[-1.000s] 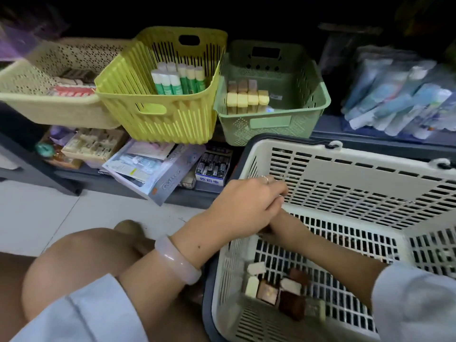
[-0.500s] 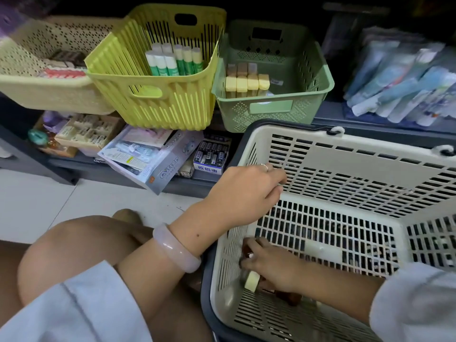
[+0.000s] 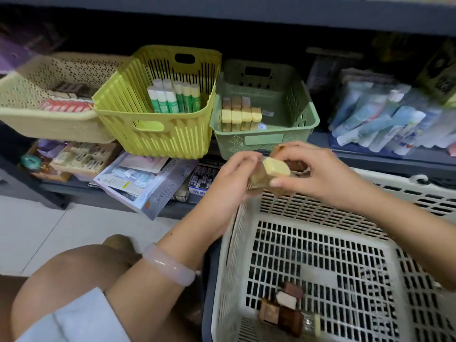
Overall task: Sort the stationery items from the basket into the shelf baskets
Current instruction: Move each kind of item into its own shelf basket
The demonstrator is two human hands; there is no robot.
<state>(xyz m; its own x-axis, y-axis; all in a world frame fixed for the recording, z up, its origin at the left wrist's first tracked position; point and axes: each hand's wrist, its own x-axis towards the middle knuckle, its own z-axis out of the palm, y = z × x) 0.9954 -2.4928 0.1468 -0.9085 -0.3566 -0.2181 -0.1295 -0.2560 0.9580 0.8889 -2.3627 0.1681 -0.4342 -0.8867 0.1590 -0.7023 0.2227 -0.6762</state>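
Observation:
A pale yellow capped item (image 3: 275, 166) sits between both hands above the white basket's (image 3: 320, 213) far left corner. My right hand (image 3: 318, 169) pinches it from the right and also holds brown items. My left hand (image 3: 237, 174) grips it and a tan piece from the left. Several brown and white small items (image 3: 283, 307) lie on the white basket's floor. On the shelf stand a green basket (image 3: 296, 119) with similar yellow and brown items, a yellow basket (image 3: 138, 114) with green glue sticks, and a cream basket (image 3: 29, 99).
Blue packets (image 3: 385, 124) lie on the shelf at right. Boxes and a battery pack (image 3: 202, 178) sit on the lower shelf under the baskets. My knee (image 3: 81, 272) is at lower left over pale floor tiles.
My right hand came up out of the white basket with the items. My left hand left the basket rim and met it above the corner. The view tilted upward.

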